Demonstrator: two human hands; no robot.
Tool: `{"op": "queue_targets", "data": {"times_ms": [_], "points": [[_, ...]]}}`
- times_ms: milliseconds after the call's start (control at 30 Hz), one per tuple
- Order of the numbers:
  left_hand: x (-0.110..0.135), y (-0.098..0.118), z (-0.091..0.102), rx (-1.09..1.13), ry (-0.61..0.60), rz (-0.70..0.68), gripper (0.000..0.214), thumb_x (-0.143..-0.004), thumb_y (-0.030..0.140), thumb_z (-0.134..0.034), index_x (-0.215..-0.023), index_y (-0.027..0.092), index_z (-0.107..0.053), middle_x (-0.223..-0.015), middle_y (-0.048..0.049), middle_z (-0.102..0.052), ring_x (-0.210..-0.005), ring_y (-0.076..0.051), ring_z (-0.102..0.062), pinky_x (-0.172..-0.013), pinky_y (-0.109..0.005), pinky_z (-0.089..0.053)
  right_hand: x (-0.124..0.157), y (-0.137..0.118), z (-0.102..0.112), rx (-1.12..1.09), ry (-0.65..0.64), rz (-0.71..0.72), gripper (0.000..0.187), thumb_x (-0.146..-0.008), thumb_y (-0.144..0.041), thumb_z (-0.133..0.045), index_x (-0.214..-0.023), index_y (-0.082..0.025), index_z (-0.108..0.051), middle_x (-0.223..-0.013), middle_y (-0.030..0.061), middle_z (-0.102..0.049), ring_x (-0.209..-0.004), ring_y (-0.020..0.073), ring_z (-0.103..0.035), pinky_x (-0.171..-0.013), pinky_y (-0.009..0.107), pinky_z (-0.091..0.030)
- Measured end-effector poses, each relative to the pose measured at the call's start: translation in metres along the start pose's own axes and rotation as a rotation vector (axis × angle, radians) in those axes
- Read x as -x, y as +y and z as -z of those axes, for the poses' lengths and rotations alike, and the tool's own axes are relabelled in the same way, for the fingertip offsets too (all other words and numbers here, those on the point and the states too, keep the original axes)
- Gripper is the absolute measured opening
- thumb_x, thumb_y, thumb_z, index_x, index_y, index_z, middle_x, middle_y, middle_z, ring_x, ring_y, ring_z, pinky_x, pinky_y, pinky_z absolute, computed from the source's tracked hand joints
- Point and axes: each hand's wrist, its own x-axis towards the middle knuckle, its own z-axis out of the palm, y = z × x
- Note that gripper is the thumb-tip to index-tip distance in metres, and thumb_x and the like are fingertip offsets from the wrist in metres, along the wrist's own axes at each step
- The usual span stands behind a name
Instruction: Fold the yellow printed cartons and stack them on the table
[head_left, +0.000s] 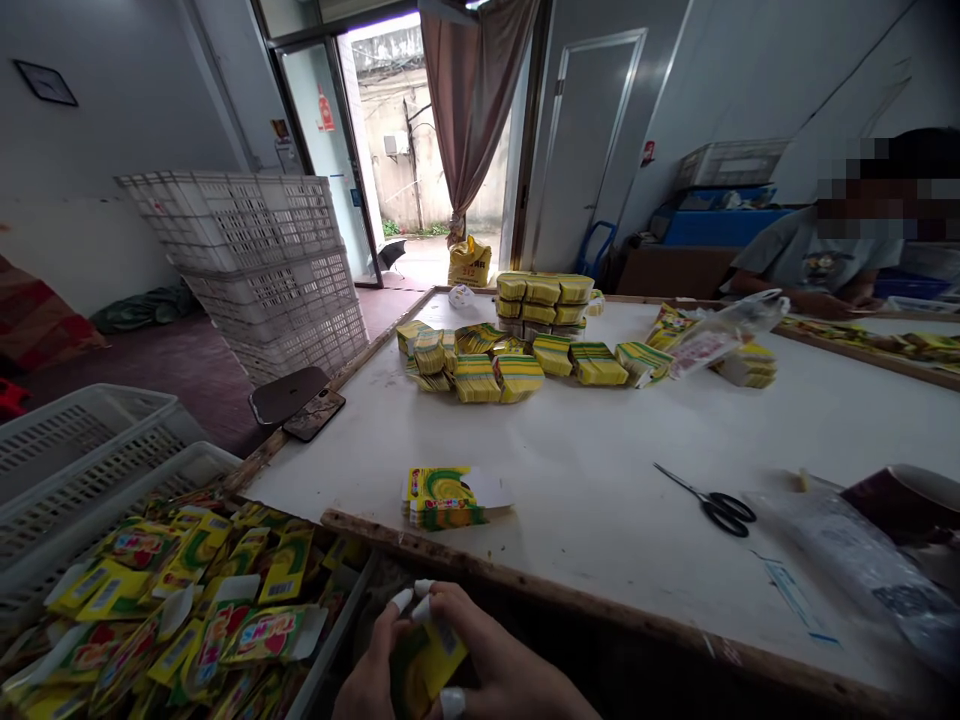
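Both my hands are at the bottom edge, below the table's near rim. My left hand (pixel 373 672) and my right hand (pixel 501 668) are closed together around a small bunch of yellow-green flat packets (pixel 421 665). White tape covers several fingertips. A short stack of the same packets (pixel 442 497) lies on the white table (pixel 600 470) just ahead of my hands. To my left a white crate (pixel 97 530) holds a loose heap of packets (pixel 180 610).
Bundled packet stacks (pixel 517 345) sit at the table's far side. Black scissors (pixel 712 505) and clear plastic bags (pixel 855 570) lie to the right. Two phones (pixel 296 400) rest at the left edge. Stacked white crates (pixel 262 270) stand by the door. Another person (pixel 832 250) sits far right.
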Motion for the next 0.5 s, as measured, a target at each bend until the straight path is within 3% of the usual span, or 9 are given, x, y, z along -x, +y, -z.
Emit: {"op": "queue_targets", "data": {"times_ms": [100, 233, 367, 500], "points": [[-0.002, 0.009, 0.002, 0.058, 0.023, 0.039, 0.068, -0.072, 0.045, -0.056, -0.130, 0.020, -0.032, -0.107, -0.0099, -0.068, -0.093, -0.026, -0.067, -0.077, -0.033, -0.054, -0.001, -0.006, 0.003, -0.059, 0.007, -0.002, 0.054, -0.074, -0.024, -0.066, -0.125, -0.021, -0.048, -0.121, 0.0079, -0.053, -0.108, 0.0213, -0.053, -0.092, 0.033, -0.044], [-0.004, 0.022, 0.002, 0.078, 0.028, 0.005, 0.066, -0.076, 0.051, -0.053, -0.129, 0.018, -0.034, -0.111, -0.0115, -0.067, -0.098, -0.026, -0.065, -0.083, -0.035, -0.053, -0.002, -0.007, -0.001, 0.021, 0.106, 0.116, 0.047, -0.070, -0.022, -0.067, -0.115, -0.020, -0.055, -0.119, 0.0078, -0.051, -0.109, 0.0227, -0.051, -0.094, 0.034, -0.041], [-0.004, 0.031, 0.001, 0.105, 0.026, -0.029, 0.063, -0.079, 0.047, -0.050, -0.132, 0.018, -0.034, -0.116, -0.0119, -0.066, -0.105, -0.026, -0.063, -0.086, -0.035, -0.052, 0.002, -0.002, -0.010, -0.096, 0.198, 0.103, 0.038, -0.073, -0.031, -0.065, -0.107, -0.021, -0.055, -0.113, 0.0059, -0.051, -0.104, 0.0221, -0.051, -0.091, 0.035, -0.043], [-0.003, 0.039, 0.008, 0.062, -0.013, -0.043, 0.067, -0.076, 0.045, -0.058, -0.132, 0.016, -0.033, -0.116, -0.0138, -0.066, -0.104, -0.028, -0.064, -0.086, -0.037, -0.053, 0.005, -0.001, -0.007, -0.174, 0.119, 0.056, 0.047, -0.076, -0.037, -0.066, -0.117, -0.021, -0.048, -0.120, 0.0072, -0.050, -0.108, 0.0227, -0.051, -0.093, 0.035, -0.042]]}}
